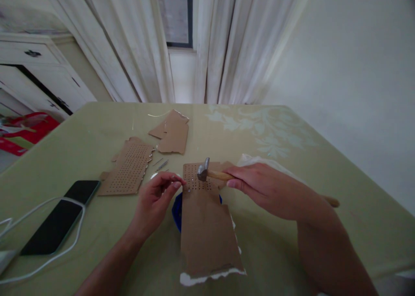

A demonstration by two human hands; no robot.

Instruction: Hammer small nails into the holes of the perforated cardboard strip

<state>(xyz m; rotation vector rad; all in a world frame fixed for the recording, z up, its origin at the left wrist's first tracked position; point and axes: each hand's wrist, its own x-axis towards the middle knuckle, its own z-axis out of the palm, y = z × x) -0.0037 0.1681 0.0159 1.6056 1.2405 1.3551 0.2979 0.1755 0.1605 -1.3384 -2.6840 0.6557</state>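
Observation:
My right hand (256, 181) is wrapped round the wooden handle of a small hammer (203, 170), its metal head just over a piece of brown cardboard (207, 235). Rows of small holes run across the far part of this cardboard; the near part is plain, with a torn white edge. Beneath it, a blue container (177, 210) partly shows. At the cardboard's left edge, my left hand (158, 196) is closed in a pinch; what its fingertips hold is too small to make out. Several thin metal pins or nails (162, 165) lie just beyond that hand.
A second hole-punched cardboard piece (128, 168) lies to the left, with plain cardboard scraps (175, 133) farther back. A black phone (61, 218) and a white cable (81, 226) are at the left. Clear plastic (253, 158) lies behind my right hand. White curtains and a wall border the table.

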